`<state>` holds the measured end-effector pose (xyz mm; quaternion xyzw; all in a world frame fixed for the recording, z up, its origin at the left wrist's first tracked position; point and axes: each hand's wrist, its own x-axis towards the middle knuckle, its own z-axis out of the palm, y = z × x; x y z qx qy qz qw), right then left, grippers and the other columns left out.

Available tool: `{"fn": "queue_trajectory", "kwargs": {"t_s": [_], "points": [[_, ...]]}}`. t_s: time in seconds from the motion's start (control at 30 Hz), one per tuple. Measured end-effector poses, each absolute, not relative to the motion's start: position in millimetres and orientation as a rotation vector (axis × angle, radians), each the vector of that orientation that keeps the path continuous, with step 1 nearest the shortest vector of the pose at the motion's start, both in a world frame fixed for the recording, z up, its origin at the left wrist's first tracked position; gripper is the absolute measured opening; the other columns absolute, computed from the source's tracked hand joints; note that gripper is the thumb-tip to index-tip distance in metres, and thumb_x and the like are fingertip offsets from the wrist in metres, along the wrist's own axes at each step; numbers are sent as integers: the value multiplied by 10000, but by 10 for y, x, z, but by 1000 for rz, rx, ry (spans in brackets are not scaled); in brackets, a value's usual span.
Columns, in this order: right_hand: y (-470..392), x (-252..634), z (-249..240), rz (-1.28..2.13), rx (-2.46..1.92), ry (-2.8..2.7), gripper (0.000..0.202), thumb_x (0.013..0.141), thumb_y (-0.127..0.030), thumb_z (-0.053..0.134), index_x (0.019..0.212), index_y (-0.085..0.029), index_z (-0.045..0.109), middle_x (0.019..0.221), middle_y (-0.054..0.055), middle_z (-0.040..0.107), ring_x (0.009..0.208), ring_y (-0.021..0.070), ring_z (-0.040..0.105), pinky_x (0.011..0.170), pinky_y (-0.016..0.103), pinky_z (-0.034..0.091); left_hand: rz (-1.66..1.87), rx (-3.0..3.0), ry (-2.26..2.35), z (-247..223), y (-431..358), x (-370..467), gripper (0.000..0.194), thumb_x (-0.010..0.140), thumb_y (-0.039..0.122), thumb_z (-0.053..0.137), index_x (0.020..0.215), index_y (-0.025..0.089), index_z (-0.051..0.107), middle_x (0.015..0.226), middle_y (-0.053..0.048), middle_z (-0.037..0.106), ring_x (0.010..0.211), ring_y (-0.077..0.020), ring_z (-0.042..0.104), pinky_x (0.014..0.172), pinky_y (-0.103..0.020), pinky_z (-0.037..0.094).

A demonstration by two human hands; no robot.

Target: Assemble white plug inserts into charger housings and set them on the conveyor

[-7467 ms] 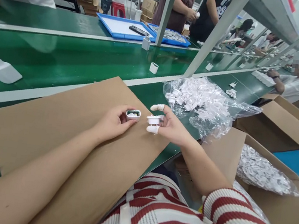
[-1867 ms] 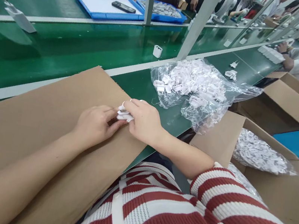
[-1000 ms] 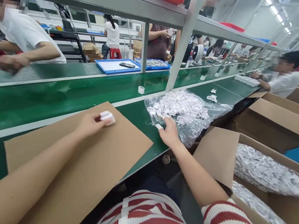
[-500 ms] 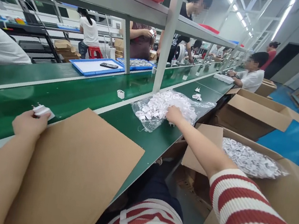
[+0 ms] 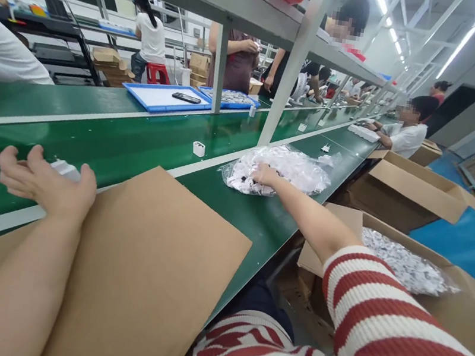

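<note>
My left hand (image 5: pixel 50 181) is open over the green belt, its fingers spread. A white plug adapter (image 5: pixel 66 169) shows just beyond its palm, between thumb and fingers. Below it lies a brown cardboard sheet (image 5: pixel 151 266). Farther right, my right hand (image 5: pixel 266 175) reaches into a clear plastic bag (image 5: pixel 301 173) full of white adapters on the green table; its fingertips are hidden among the parts, so its grip cannot be made out. One white adapter (image 5: pixel 199 148) stands on the belt and another (image 5: pixel 326 148) lies beyond the bag.
A grey shelf post (image 5: pixel 285 89) rises behind the bag. Open cardboard boxes (image 5: pixel 417 182) stand at the right, one holding another bag of white parts (image 5: pixel 404 261). A blue tray (image 5: pixel 164 100) with a dark object lies across the belt. Several people are at the line.
My left hand has opened from around the white adapter. My right hand has shifted to the near left part of the bag, where dark spots now show. The whole view has shifted a little.
</note>
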<state>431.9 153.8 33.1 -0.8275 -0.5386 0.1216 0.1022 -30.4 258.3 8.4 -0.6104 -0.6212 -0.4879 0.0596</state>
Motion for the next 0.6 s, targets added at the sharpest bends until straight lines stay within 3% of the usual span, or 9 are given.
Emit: {"fn": "queue_trajectory", "kwargs": {"t_s": [0.13,0.23,0.37,0.47,0.6], "points": [[1164,4165,310,495,-2309,-1576,622,903,-282,546,1512,-160,525,1412,159,659,1256,342,645,1089,450,504,-1493,-1852,-1802,105,2552,-267,875,655,285,713,1480,116,475,1592,-224,313,1421,-424,353,1108,-573,296],[903,4051,309,598,-2170,-1619,655,844,-197,564,1498,-168,545,1294,117,726,1092,281,708,1005,400,553,-1491,-1852,-1757,90,2559,-253,884,616,241,701,1466,123,487,1580,-215,335,1409,-406,372,1079,-563,316],[702,3936,320,521,-1963,-1735,610,699,-130,610,1302,-195,671,1325,106,667,1184,290,635,1071,426,487,-1465,-1847,-1705,52,2581,-259,903,582,199,705,1456,116,497,1576,-212,347,1383,-389,402,1071,-560,333],[636,3882,349,386,-1809,-1853,362,682,-140,571,1023,-192,678,1100,79,640,1035,267,608,986,432,491,-1444,-1844,-1728,72,2545,-255,888,586,180,702,1448,107,500,1561,-219,354,1370,-394,405,1065,-563,342],[610,3794,360,363,-1698,-1925,221,696,-135,534,899,-190,601,957,39,528,887,210,543,871,371,479,-1453,-1973,-1824,153,2449,-222,854,682,225,709,1490,126,452,1608,-207,261,1458,-391,287,1139,-578,248]]}}
